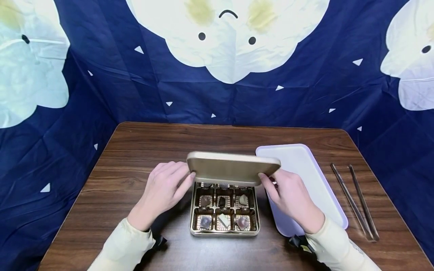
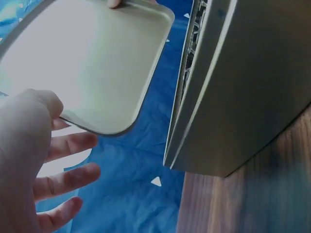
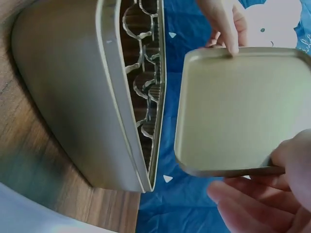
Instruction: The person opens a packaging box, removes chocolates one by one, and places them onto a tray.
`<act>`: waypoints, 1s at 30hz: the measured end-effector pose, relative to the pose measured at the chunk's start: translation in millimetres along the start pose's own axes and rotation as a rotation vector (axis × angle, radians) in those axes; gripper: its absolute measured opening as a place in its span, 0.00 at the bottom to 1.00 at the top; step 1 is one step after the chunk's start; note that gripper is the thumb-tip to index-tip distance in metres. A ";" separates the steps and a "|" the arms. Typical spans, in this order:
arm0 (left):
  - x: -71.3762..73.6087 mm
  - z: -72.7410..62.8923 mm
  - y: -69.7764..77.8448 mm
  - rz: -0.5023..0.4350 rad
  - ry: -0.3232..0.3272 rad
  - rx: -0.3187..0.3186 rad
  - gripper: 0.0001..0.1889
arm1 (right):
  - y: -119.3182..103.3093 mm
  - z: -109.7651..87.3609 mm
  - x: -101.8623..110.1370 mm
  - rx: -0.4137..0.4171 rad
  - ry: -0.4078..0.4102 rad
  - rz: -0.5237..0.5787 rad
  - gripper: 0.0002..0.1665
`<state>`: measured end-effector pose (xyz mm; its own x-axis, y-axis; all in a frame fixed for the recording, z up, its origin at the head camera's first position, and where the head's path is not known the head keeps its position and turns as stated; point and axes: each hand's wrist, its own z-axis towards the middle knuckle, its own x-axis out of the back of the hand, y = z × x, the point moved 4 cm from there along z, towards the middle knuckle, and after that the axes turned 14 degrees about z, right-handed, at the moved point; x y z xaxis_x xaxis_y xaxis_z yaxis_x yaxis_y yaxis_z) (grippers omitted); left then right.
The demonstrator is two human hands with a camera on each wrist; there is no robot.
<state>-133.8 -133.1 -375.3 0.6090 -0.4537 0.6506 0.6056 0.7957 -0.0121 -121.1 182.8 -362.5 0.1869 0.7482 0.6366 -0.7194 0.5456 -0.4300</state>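
Left hand point(image 1: 167, 186) grips the lid point(image 1: 234, 170) at its left end, thumb on the inner face. Right hand point(image 1: 291, 192) pinches the opposite end, thumb also on the inner face. Lid is between the hands, tilted, inner side facing the person; wrist views show a gap between it and the tin point(image 1: 225, 234). Tin sits on the table point(image 1: 145, 141), below and between the hands, divided into compartments. Front row, nearest the person: greyish piece point(image 1: 205, 222), white piece point(image 1: 223, 220), pinkish-brown piece point(image 1: 242, 223). Row behind: brown piece point(image 1: 205, 201), dark piece point(image 1: 222, 202), pale piece point(image 1: 243, 200). Back row is mostly behind the lid, so can't really tell its contents. White tray point(image 1: 315, 195) with lilac rim lies partly beneath right hand, extending to its right. Metal tongs point(image 1: 372, 236) lie farther right of that hand, beyond the tray. Blue cloth point(image 1: 190, 90) with cloud faces hangs ahead of both hands.
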 end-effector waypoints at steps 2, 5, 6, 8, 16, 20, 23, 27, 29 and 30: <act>-0.7 1.2 0.6 -0.012 -0.006 0.012 0.14 | 0.8 2.5 0.1 -0.024 0.005 0.013 0.05; -1.4 1.2 0.7 -0.047 -0.023 0.036 0.13 | 2.7 5.1 -0.5 -0.057 -0.002 0.053 0.06; -1.5 1.0 0.5 -0.064 -0.029 0.045 0.12 | 3.8 5.7 -0.6 -0.067 0.000 0.076 0.07; -1.9 0.4 -0.4 -0.104 -0.040 0.068 0.06 | 6.6 6.1 -1.1 -0.088 0.008 0.131 0.07; -5.0 1.7 -4.2 -0.404 -0.132 0.181 0.39 | 21.1 12.3 -2.1 -0.205 0.019 0.370 0.22; -8.3 2.2 -6.3 -0.491 -0.156 0.211 0.39 | 26.0 16.0 -2.2 -0.260 -0.017 0.502 0.43; -11.4 2.0 -8.5 -0.495 -0.172 0.223 0.35 | 28.1 18.1 -2.0 -0.230 -0.049 0.526 0.44; -17.4 -0.3 -12.7 -0.536 -0.233 0.277 0.37 | 33.5 18.0 -3.4 -0.213 -0.119 0.538 0.39; -20.1 -2.2 -15.6 -0.559 -0.267 0.305 0.38 | 36.2 17.6 -4.7 -0.235 -0.168 0.567 0.38; -21.1 -3.0 -16.8 -0.570 -0.283 0.312 0.39 | 38.1 17.0 -5.5 -0.251 -0.192 0.581 0.39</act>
<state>-155.3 -138.1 -391.0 0.0590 -0.7456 0.6638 0.5897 0.5626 0.5795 -160.9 193.1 -371.6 -0.3242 0.8795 0.3485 -0.4849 0.1619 -0.8595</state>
